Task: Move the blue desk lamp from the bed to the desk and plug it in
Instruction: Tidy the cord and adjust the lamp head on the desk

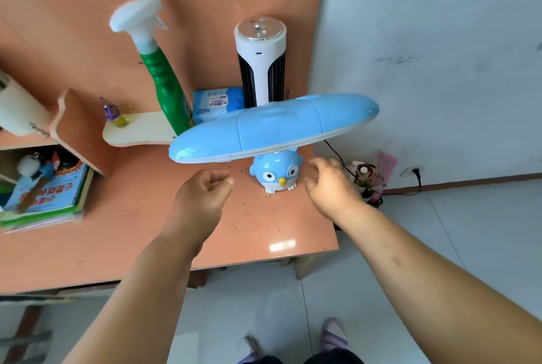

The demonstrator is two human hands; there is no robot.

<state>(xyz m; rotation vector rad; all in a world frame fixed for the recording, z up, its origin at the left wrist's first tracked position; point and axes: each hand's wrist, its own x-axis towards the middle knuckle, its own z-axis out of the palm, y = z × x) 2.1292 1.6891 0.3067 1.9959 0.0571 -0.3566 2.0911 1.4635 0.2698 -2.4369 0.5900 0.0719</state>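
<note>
Both hands are hovering empty, fingers loosely curled: the lamp (275, 158) is standing between left hand (202, 193) and right hand (331, 184), its shade lying crosswise above them.

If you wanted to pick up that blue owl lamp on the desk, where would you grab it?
Probably the owl-shaped base, one hand on each side from the front, low down. It is round and narrow enough to cup, and it stands upright. The wide lamp head overhangs it, so coming from above is blocked.
</note>
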